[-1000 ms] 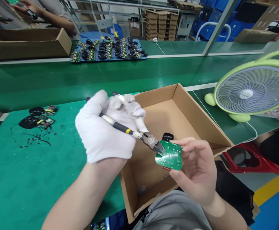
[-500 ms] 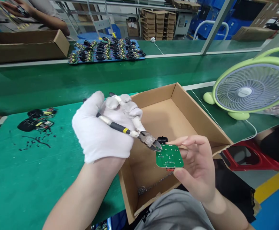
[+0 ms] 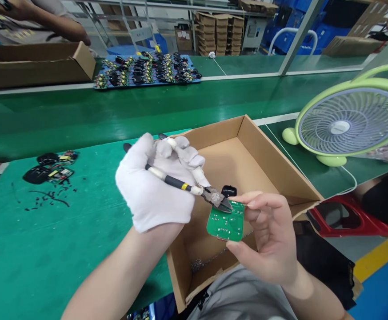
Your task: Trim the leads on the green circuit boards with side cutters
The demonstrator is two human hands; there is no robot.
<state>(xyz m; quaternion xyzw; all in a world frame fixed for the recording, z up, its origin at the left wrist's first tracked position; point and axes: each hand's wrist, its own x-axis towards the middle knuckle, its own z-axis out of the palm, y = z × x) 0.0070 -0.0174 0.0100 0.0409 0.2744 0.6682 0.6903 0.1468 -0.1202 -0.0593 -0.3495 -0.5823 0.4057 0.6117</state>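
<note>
My left hand (image 3: 157,182), in a white glove, is closed around a pair of diagonal cutters (image 3: 180,183) with black-and-white wrapped handles. The cutters' jaws lie over the upper part of a green circuit board (image 3: 225,224), at its solder side. Bare, my right hand (image 3: 269,235) pinches that board by its right and lower edges between thumb and fingers. A black rounded part (image 3: 229,191) shows just behind the board's top edge. Both hands are above an open cardboard box (image 3: 247,155), with small metal clippings (image 3: 198,265) at its near left corner.
On the green mat (image 3: 90,231) lie two boards with black parts (image 3: 37,174) and dark scraps. A blue tray of assembled boards (image 3: 147,71) stands beyond. A green fan (image 3: 340,128) is at right, a red stool (image 3: 350,218) below it. A co-worker (image 3: 54,22) sits behind another box (image 3: 34,69).
My left hand and the cutters have moved right and slightly down, their tips farther over the board. The board has shifted left and turned in my right hand.
</note>
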